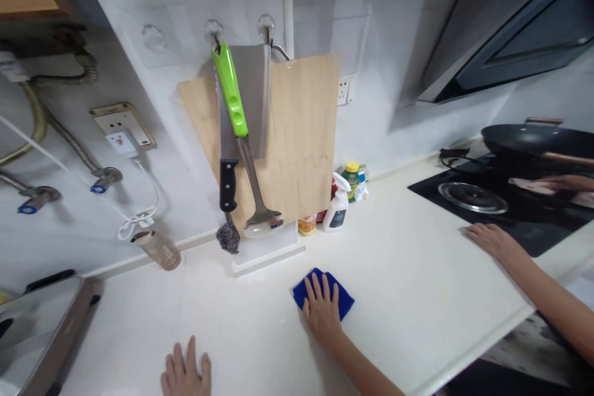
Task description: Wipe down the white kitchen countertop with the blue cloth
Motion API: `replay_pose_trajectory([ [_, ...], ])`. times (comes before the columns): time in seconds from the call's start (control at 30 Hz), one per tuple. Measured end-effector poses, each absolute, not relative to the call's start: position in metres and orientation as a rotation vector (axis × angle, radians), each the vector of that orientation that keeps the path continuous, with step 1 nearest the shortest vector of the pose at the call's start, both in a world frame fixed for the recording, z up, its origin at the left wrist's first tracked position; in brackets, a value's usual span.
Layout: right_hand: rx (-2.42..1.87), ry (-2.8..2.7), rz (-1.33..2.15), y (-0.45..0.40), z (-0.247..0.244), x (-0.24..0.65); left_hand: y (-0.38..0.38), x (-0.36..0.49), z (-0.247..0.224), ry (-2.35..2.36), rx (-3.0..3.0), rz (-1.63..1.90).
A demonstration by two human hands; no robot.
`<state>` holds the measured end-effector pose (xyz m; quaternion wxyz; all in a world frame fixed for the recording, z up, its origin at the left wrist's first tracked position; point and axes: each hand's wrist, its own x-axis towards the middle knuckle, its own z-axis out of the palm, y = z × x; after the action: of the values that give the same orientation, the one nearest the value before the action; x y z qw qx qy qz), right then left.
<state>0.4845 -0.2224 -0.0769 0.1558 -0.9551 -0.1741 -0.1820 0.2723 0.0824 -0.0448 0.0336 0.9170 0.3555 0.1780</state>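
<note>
A folded blue cloth (344, 303) lies on the white countertop (250, 334) near the middle of the view. My right hand (323, 315) rests flat on it, fingers spread and pressing the cloth against the surface. At the lower left, my left hand (186, 372) lies palm down on the bare counter with its fingers apart, holding nothing. The cloth is to the right of it, and the two do not touch.
A cutting board (301, 136), cleaver (257, 99) and green-handled ladle (231, 90) hang on the wall. Below stand a spray bottle (337, 207) and a tipped brown cup (160, 250). Another person's hands (496, 240) are by the stove (524, 216); a wok (533, 139) sits there.
</note>
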Motion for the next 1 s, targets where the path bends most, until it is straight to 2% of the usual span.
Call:
replay_pose_trajectory([
  [0.13, -2.728, -0.618, -0.588, -0.264, -0.082, 0.452, 0.079, 0.272, -0.043, 1.106, 2.805, 0.562],
  [0.27, -2.750, -0.737, -0.446, -0.310, -0.058, 0.452, 0.076, 0.273, -0.041, 1.119, 2.790, 0.528],
  [0.5, -2.483, -1.481, -0.199, -0.317, -0.027, 0.468, 0.073, 0.274, -0.037, 1.143, 2.783, 0.452],
  [0.67, -2.559, -1.297, -0.205, -0.324, -0.044, 0.497, 0.075, 0.274, -0.038, 1.140, 2.807, 0.466],
  [0.83, -2.807, -0.854, -0.374, -0.330, -0.061, 0.566, 0.077, 0.274, -0.039, 1.131, 2.803, 0.435],
  [1.0, -2.914, -0.726, -0.401, -0.311, -0.066, 0.628, 0.078, 0.274, -0.039, 1.144, 2.780, 0.385],
])
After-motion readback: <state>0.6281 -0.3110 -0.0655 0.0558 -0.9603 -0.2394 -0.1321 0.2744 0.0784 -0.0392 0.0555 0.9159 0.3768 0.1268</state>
